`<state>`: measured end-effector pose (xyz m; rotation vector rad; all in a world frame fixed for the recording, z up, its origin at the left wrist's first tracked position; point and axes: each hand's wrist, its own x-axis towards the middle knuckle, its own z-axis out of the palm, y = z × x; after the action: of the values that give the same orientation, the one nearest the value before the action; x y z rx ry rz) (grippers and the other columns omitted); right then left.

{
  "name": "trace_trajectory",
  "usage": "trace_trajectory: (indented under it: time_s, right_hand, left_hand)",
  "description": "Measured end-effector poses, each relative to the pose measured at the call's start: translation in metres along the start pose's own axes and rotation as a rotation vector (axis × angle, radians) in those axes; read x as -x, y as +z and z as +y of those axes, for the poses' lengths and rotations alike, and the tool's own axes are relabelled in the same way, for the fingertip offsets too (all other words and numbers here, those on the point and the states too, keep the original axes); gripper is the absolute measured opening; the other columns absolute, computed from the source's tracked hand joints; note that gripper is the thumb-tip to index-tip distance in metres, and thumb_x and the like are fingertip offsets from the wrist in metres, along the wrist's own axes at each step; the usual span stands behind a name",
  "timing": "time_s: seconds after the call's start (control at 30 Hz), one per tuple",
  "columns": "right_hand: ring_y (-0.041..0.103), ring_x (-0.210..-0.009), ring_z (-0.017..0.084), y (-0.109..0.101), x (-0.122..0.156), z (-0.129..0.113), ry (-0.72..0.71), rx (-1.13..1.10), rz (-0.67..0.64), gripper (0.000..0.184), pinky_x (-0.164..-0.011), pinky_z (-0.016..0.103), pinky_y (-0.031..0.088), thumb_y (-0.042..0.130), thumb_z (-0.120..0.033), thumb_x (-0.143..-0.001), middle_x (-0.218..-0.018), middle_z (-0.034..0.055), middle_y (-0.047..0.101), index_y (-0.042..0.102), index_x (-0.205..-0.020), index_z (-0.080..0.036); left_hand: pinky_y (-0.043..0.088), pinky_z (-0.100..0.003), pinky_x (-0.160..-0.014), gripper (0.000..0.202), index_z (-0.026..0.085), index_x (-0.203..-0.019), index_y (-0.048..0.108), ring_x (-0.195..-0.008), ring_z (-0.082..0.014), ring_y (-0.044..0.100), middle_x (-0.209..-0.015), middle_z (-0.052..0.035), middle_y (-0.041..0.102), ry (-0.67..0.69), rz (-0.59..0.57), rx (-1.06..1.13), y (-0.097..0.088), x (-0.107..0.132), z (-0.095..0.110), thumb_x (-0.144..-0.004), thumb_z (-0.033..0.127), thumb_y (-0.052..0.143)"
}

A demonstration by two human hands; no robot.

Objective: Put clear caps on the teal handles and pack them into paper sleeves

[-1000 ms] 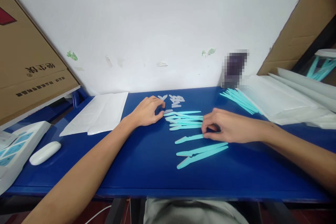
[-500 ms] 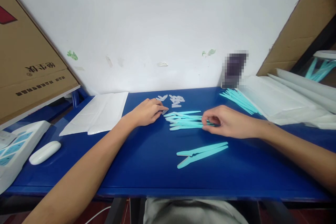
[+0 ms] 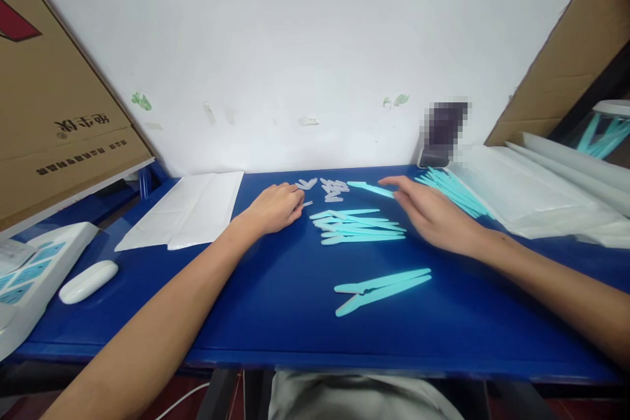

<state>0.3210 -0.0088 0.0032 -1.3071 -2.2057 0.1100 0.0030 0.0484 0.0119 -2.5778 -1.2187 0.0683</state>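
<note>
My left hand (image 3: 273, 208) rests on the blue table (image 3: 275, 321), its fingers pinched on a small grey piece (image 3: 307, 203) at their tips. More small grey pieces (image 3: 331, 189) lie just behind it. My right hand (image 3: 429, 211) reaches toward the back, fingers long, with the end of one teal stick (image 3: 369, 188) under its fingertips, pointing left. Between my hands lies a row of teal sticks (image 3: 361, 227). Two more teal sticks (image 3: 382, 285) lie side by side nearer to me.
A loose bundle of teal sticks (image 3: 455, 191) lies at the back right beside white bags (image 3: 531, 193). White sheets (image 3: 189, 210) lie at the left, with a white mouse (image 3: 88, 281) and a white device (image 3: 29, 269). Cardboard boxes (image 3: 59, 111) lean at both sides.
My right hand laid a stick on the row, then moved back and right; a teal stick now shows at its fingertips. My left hand holds a grey piece and has barely moved.
</note>
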Motion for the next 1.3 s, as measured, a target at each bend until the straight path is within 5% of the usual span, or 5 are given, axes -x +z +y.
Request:
trace_trajectory:
  time_s: [0.13,0.5,0.83,1.3]
  right_hand:
    - [0.068,-0.077,0.025,-0.001,-0.001,-0.001,0.039,0.020,-0.015,0.043,-0.069,0.036,0.050,0.038,-0.046,-0.102,-0.097,0.0093,0.074,0.058,-0.128,-0.019]
    - [0.069,-0.104,0.025,0.002,0.002,-0.005,-0.172,-0.022,-0.038,0.039,-0.086,0.037,0.054,0.039,-0.035,-0.103,-0.120,0.0092,0.073,0.066,-0.127,-0.019]
    - [0.064,-0.077,0.020,-0.002,0.004,-0.006,-0.183,0.002,0.002,0.040,-0.068,0.033,0.046,0.038,-0.035,-0.104,-0.090,0.0074,0.071,0.067,-0.126,-0.019]
    - [0.061,-0.069,0.019,-0.004,0.004,-0.011,-0.184,-0.001,0.015,0.042,-0.063,0.033,0.044,0.038,-0.037,-0.103,-0.082,0.0067,0.070,0.070,-0.124,-0.020]
  left_hand:
    - [0.044,-0.035,-0.069,0.020,0.016,-0.095,0.061,-0.083,-0.0234,0.062,-0.100,-0.0111,0.068,-0.019,-0.008,0.024,0.001,0.000,0.001,-0.096,0.021,0.041]
    - [0.040,-0.033,-0.069,0.022,0.018,-0.096,0.055,-0.074,-0.0193,0.058,-0.088,-0.0071,0.066,0.157,0.280,0.071,-0.019,0.005,0.025,-0.102,0.024,0.035]
    - [0.038,-0.032,-0.071,0.020,0.017,-0.097,0.055,-0.076,-0.0183,0.057,-0.091,-0.0065,0.067,0.147,0.306,0.064,-0.019,0.006,0.027,-0.102,0.023,0.036]
    - [0.035,-0.034,-0.074,0.019,0.018,-0.096,0.055,-0.077,-0.0184,0.058,-0.092,-0.0054,0.068,0.162,0.298,0.061,-0.021,0.007,0.029,-0.101,0.022,0.037]
